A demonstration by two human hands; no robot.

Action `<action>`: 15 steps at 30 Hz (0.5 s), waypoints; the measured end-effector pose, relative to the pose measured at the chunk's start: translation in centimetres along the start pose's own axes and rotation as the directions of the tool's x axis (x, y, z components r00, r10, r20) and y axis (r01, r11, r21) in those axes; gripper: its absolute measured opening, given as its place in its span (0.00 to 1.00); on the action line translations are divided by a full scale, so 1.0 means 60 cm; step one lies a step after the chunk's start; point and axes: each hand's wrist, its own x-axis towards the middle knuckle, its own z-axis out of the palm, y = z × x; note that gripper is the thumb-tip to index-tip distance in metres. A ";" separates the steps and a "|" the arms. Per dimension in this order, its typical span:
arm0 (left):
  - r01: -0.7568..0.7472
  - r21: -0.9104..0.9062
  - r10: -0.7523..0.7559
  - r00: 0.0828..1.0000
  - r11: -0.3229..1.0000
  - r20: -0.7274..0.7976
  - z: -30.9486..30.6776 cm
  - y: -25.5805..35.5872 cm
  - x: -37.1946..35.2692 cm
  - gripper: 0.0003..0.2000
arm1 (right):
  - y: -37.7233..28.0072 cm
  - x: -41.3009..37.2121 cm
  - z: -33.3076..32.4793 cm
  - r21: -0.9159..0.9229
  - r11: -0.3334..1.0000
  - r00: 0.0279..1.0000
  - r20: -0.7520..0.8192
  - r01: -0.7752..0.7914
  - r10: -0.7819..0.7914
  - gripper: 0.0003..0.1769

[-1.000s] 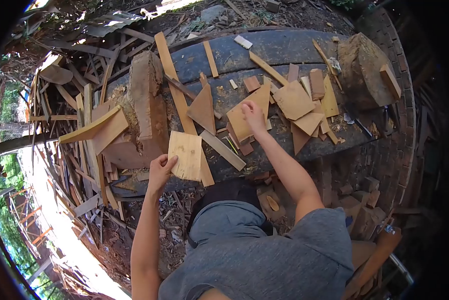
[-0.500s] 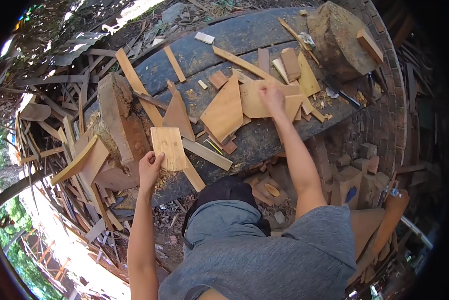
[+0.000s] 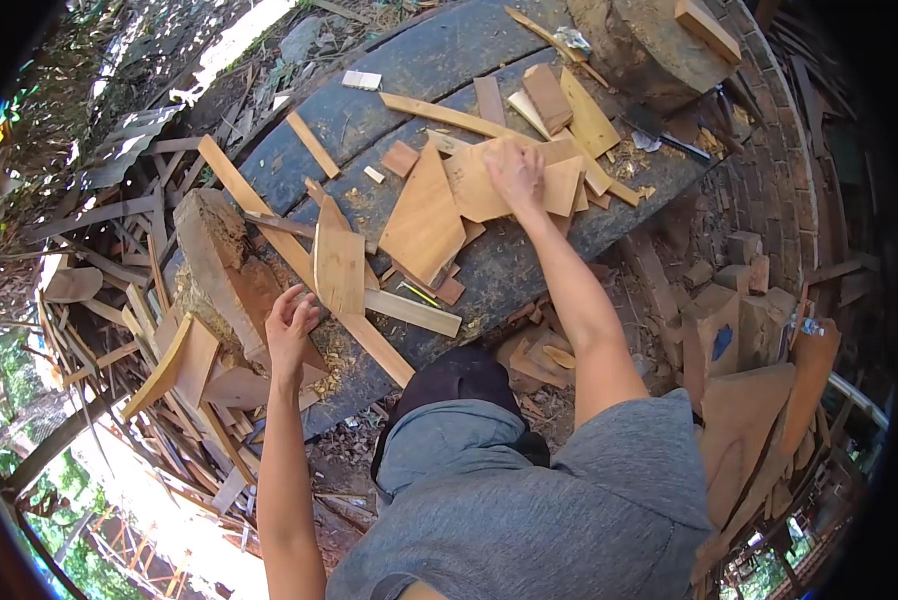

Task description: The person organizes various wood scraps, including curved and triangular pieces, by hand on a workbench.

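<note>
My left hand [image 3: 292, 328] is held apart from the work, its fingers loosely bent and spread with nothing between them. Just beyond its fingertips a small flat wooden board [image 3: 340, 272] lies over a long wooden strip [image 3: 377, 348]. My right hand [image 3: 517, 178] is over a pale wooden board [image 3: 471, 189], its fingers bent down and closed at the board's upper edge. Part of that board is hidden under the hand. To its left rests a larger angled wooden piece [image 3: 421, 222]. A short board end [image 3: 561, 187] shows to the right.
Dark planks [image 3: 389, 140] form the worktop, strewn with offcuts and shavings. A thick log block [image 3: 224, 265] stands at the left and a round stump [image 3: 649, 50] at the far right. Near the stump lies a dark-bladed tool [image 3: 674, 140]. Scrap wood [image 3: 134, 330] is heaped at the left.
My left hand has let go of the small board, which now lies on the wood pieces. My right hand stays over the pale board, with its fingers reaching further down. The view has shifted slightly.
</note>
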 end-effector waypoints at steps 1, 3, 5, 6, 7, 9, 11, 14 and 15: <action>0.000 0.001 0.000 1.000 1.000 0.008 0.002 -0.002 -0.002 0.17 | -0.011 -0.006 -0.020 -0.004 1.000 1.000 -0.001 -0.007 0.007 0.28; 0.042 0.022 -0.042 0.999 0.999 0.013 0.001 -0.006 -0.007 0.18 | -0.030 -0.014 -0.066 0.410 0.912 0.993 0.092 0.030 -0.074 0.27; 0.048 0.053 -0.050 0.998 0.997 0.033 -0.001 -0.012 -0.008 0.18 | 0.019 0.014 -0.069 0.431 0.899 0.995 0.098 -0.075 0.036 0.26; 0.054 0.080 -0.058 0.997 0.995 0.047 -0.001 -0.014 -0.007 0.18 | 0.064 0.027 -0.047 0.428 0.904 0.993 -0.104 0.001 0.048 0.26; 0.054 0.078 -0.057 0.998 0.995 0.041 0.000 -0.012 -0.008 0.18 | 0.129 0.044 -0.023 0.254 0.962 0.979 -0.151 -0.098 0.139 0.25; 0.048 0.097 -0.053 0.997 0.994 0.050 0.000 -0.007 -0.011 0.18 | 0.201 0.052 -0.021 0.067 0.928 0.914 -0.159 -0.366 0.372 0.24; 0.044 0.092 -0.048 0.998 0.995 0.042 -0.001 -0.006 -0.011 0.18 | 0.260 0.059 -0.027 -0.098 0.811 0.799 0.142 -0.576 0.584 0.24; 0.039 0.086 -0.043 0.998 0.996 0.048 0.002 -0.010 -0.010 0.18 | 0.250 0.045 -0.059 -0.137 0.845 0.834 0.145 -0.516 0.533 0.22; 0.034 0.089 -0.039 0.998 0.995 0.050 0.001 -0.013 -0.012 0.17 | 0.273 0.053 -0.041 -0.045 0.874 0.839 0.261 -0.484 0.478 0.21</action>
